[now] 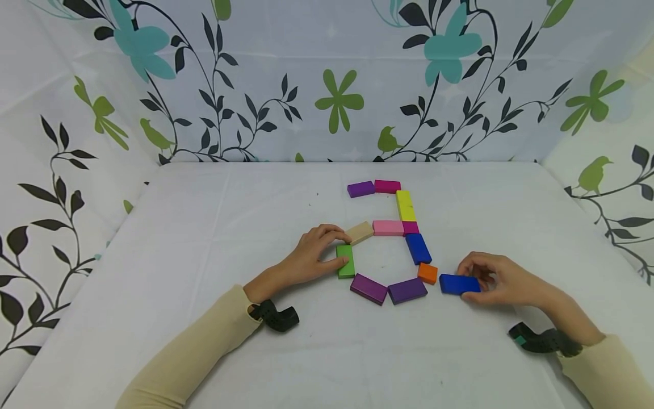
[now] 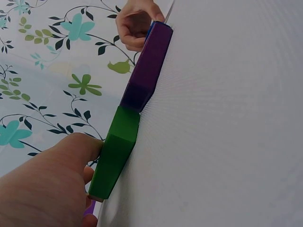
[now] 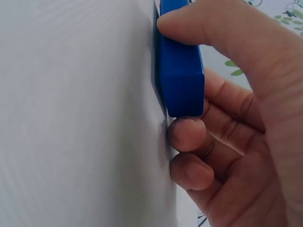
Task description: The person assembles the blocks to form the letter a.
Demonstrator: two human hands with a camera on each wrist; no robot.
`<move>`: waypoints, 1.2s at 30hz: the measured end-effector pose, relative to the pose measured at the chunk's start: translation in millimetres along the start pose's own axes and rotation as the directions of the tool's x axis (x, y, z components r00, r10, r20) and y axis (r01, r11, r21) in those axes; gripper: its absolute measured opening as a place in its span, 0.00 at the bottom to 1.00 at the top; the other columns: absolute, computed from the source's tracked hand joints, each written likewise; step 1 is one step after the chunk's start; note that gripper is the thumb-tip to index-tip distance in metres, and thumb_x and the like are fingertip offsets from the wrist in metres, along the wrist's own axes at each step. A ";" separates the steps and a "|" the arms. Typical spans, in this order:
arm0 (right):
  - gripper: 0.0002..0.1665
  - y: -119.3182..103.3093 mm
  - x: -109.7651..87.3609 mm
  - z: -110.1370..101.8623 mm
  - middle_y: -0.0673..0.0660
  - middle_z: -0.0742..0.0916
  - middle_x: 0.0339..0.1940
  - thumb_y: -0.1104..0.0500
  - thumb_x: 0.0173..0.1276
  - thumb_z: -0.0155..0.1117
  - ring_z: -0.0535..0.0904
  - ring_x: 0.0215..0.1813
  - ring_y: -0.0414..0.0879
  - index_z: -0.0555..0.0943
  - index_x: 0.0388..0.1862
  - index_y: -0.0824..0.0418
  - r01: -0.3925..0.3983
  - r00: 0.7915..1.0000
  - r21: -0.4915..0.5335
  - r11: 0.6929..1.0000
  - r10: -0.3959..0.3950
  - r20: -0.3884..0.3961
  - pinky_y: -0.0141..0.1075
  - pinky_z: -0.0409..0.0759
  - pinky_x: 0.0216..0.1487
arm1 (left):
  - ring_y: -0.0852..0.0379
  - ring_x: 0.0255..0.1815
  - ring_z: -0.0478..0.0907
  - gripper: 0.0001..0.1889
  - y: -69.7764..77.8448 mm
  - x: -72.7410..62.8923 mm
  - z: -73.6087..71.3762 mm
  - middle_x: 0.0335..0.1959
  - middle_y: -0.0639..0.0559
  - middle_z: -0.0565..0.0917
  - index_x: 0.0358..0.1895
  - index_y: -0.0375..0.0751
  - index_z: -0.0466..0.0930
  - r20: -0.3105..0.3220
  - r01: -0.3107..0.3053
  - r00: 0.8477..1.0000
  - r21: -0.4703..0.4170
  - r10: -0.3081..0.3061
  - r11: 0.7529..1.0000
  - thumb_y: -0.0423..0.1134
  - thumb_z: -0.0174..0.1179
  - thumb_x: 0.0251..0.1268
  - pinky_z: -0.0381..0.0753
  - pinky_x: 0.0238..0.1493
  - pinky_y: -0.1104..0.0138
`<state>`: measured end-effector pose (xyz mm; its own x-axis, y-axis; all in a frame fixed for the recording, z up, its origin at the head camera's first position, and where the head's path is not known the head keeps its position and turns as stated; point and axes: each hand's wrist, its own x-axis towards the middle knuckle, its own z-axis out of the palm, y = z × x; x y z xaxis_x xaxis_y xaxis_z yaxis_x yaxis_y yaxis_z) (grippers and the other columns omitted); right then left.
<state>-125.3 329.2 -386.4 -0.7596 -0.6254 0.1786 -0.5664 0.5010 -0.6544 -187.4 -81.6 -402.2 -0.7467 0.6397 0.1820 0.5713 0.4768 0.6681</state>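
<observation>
My right hand (image 1: 503, 278) grips a blue block (image 1: 456, 284) between thumb and fingers, low over the white cloth. In the right wrist view the thumb lies on one face of this blue block (image 3: 182, 90), with two curled fingertips below its end. On the left, my left hand (image 1: 314, 255) rests over a green block (image 1: 346, 270), its thumb lying across it. The index fingertip touches the end of a beige block (image 1: 360, 233). The left wrist view shows the thumb against the green block (image 2: 116, 146), which stands end to end with a purple block (image 2: 147, 68).
Pink (image 1: 388, 228), magenta (image 1: 410, 228), second blue (image 1: 418, 249), orange (image 1: 427, 274) and purple blocks (image 1: 407, 291) continue the loop. Above it stand yellow (image 1: 406, 205), dark pink (image 1: 387, 186) and violet blocks (image 1: 360, 189). A patterned cloth (image 1: 286, 51) hangs behind.
</observation>
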 end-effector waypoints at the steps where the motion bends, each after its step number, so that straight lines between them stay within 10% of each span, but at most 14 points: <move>1: 0.23 0.0 0.1 0.3 0.45 0.77 0.28 0.67 0.51 0.78 0.72 0.25 0.38 0.77 0.43 0.53 -0.010 1.000 -0.007 1.000 0.010 -0.004 0.30 0.70 0.23 | 0.47 0.68 0.61 0.19 0.0 0.0 0.0 0.65 0.47 0.68 0.60 0.48 0.75 0.000 0.001 1.000 0.001 -0.001 1.000 0.45 0.61 0.67 0.58 0.62 0.48; 36: 0.20 -6.7 10.9 7.2 0.44 0.76 0.28 0.65 0.54 0.76 0.69 0.23 0.37 0.78 0.43 0.54 -0.058 0.997 -0.046 0.997 0.056 -0.052 0.29 0.68 0.22 | 0.47 0.69 0.60 0.19 -1.6 -0.9 0.0 0.66 0.47 0.67 0.60 0.48 0.75 0.005 0.017 1.000 -0.006 -0.017 1.000 0.45 0.61 0.68 0.57 0.64 0.46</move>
<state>-127.5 314.7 -385.3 -0.8055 -0.5647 0.1794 -0.5353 0.5636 -0.6291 -187.6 -82.9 -403.4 -0.7543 0.6349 0.1670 0.5566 0.4836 0.6755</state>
